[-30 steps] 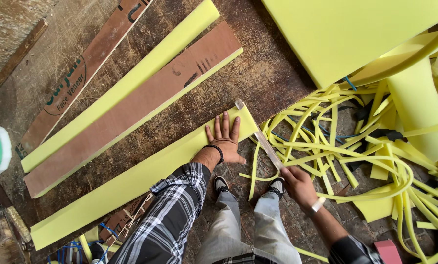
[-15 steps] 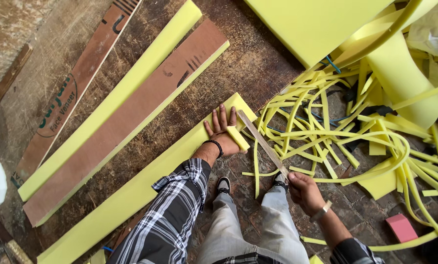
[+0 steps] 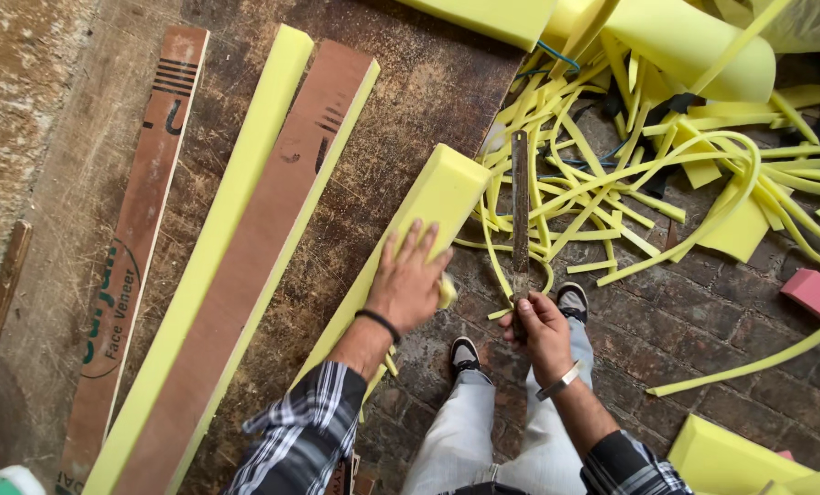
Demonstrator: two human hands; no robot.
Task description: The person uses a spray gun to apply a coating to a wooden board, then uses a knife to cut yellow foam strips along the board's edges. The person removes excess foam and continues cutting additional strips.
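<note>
My left hand (image 3: 411,280) presses flat on a long yellow foam strip (image 3: 438,191) at the edge of a dark wooden worktable (image 3: 419,96). My right hand (image 3: 540,330) grips the handle of a long thin blade (image 3: 519,203) that points away from me, just right of the strip's end. The blade lies over a heap of thin yellow foam offcuts (image 3: 612,174). My feet (image 3: 466,353) in dark shoes stand on the brick floor below.
A brown board (image 3: 254,257) lies on another yellow foam strip (image 3: 240,197) to the left, with a second printed brown board (image 3: 135,243) beside it. Large foam blocks (image 3: 685,41) sit at the top right. A pink block (image 3: 815,291) lies on the bricks.
The view has shifted and closed in. My left hand stays on the strip. My right hand has swung the blade from a slant to nearly straight ahead.
</note>
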